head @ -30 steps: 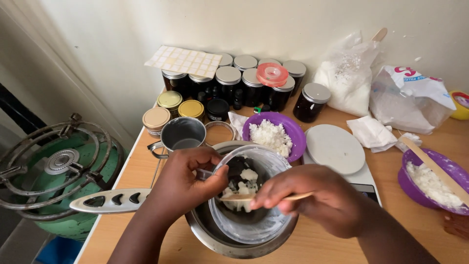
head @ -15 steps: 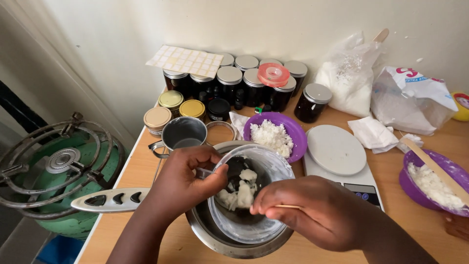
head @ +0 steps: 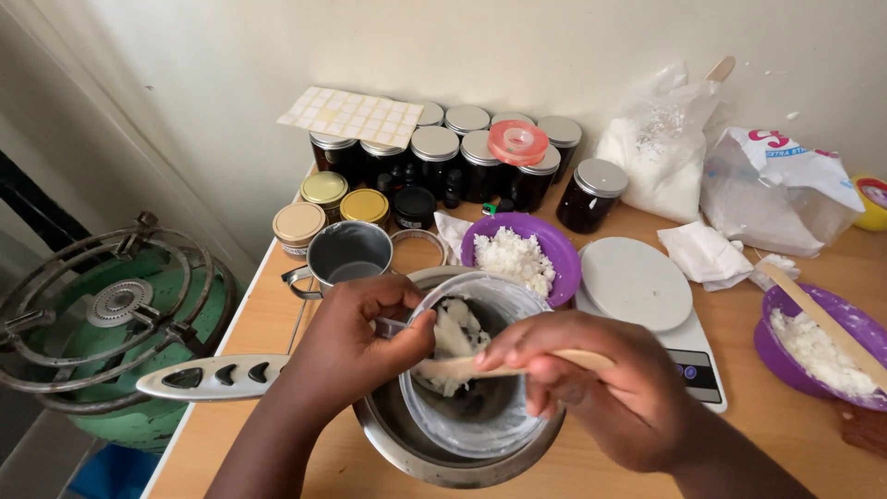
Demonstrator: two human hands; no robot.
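Here: stirring white chunks in a clear jug set inside a steel bowl (head: 407, 453).

Right hand (head: 601, 393) pinches a wooden stick (head: 517, 362); stick lies near-horizontal, long axis left-right, tip pointing left into the clear jug (head: 476, 407) (chunks partly hidden). Left hand (head: 356, 337) closes on the jug's rim, just left of the stick's tip.
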